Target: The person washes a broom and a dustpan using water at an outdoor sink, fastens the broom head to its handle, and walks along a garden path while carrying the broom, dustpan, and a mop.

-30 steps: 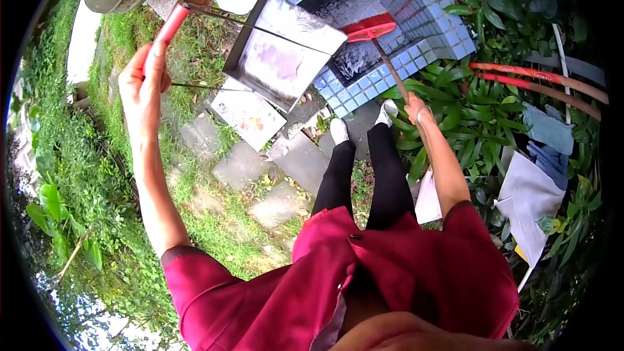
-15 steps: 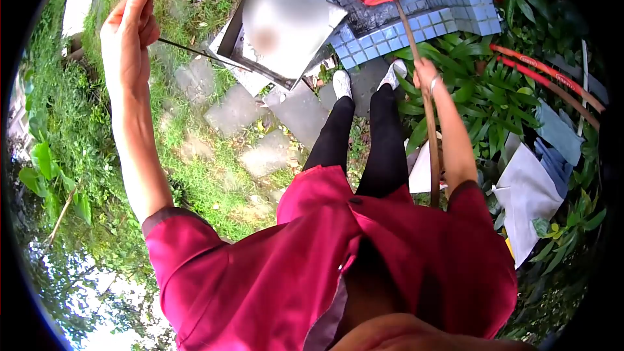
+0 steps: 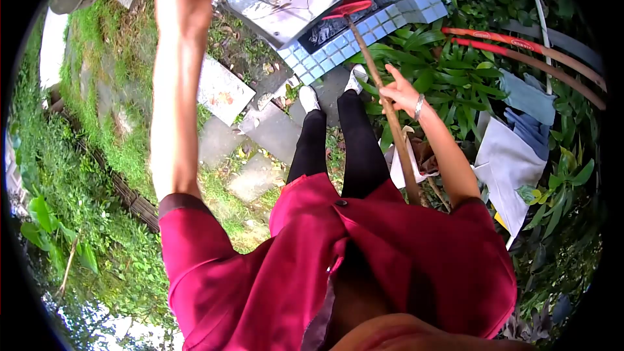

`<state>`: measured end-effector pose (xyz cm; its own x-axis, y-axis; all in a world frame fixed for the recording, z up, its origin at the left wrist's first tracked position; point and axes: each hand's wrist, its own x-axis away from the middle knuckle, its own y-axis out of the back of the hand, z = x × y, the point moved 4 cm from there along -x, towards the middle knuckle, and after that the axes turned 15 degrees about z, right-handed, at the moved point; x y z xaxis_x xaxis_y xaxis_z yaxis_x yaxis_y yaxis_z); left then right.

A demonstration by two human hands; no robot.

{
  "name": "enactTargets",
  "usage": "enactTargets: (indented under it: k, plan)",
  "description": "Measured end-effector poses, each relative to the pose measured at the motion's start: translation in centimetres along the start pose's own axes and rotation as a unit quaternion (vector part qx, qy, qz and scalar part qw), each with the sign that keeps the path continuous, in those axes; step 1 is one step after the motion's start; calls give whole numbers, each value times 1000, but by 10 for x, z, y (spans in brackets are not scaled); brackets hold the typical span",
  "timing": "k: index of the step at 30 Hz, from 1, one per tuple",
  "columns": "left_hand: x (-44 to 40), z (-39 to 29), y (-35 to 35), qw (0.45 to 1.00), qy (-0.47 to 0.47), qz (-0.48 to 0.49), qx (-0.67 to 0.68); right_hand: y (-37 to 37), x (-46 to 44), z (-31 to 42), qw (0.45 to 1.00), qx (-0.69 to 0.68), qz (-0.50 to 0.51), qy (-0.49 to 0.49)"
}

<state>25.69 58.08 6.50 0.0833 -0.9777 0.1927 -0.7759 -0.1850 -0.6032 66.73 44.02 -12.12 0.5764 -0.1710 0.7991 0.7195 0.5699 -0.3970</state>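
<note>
At the upper left, my left hand (image 3: 184,1) is closed around the thin dark handle of a metal dustpan (image 3: 286,1). The square pan is tilted over the blue-tiled trough (image 3: 325,58), its shiny inner face showing. Part of the grip is cut off by the frame's top edge. My right hand (image 3: 401,95) holds the wooden stick of a broom (image 3: 394,123), with the index finger stretched out. The broom's red head (image 3: 351,6) lies at the trough's dark inside, close to the pan's right edge.
Grey paving slabs (image 3: 253,177) and grass lie around my white shoes (image 3: 309,99). A pale square slab (image 3: 225,89) is at the left. Leafy plants (image 3: 448,71), orange-red tool handles (image 3: 513,42) and cloths (image 3: 510,162) with blue gloves (image 3: 525,133) are at the right.
The dustpan has been lifted and moved from the paving to over the tiled trough. My left hand has moved right and up. My right index finger has straightened along the broom stick.
</note>
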Motion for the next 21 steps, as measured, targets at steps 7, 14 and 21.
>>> enactTargets:
  k: [7,14,21]
  plan:
    - [-57,137,-79,988,-153,-20,28,8,39,-14,995,-70,-15,73]
    - [-88,176,-137,987,-92,100,83,47,50,-28,994,-51,-53,83]
    - [-54,180,-122,997,-12,70,11,59,29,-25,995,-4,-42,92]
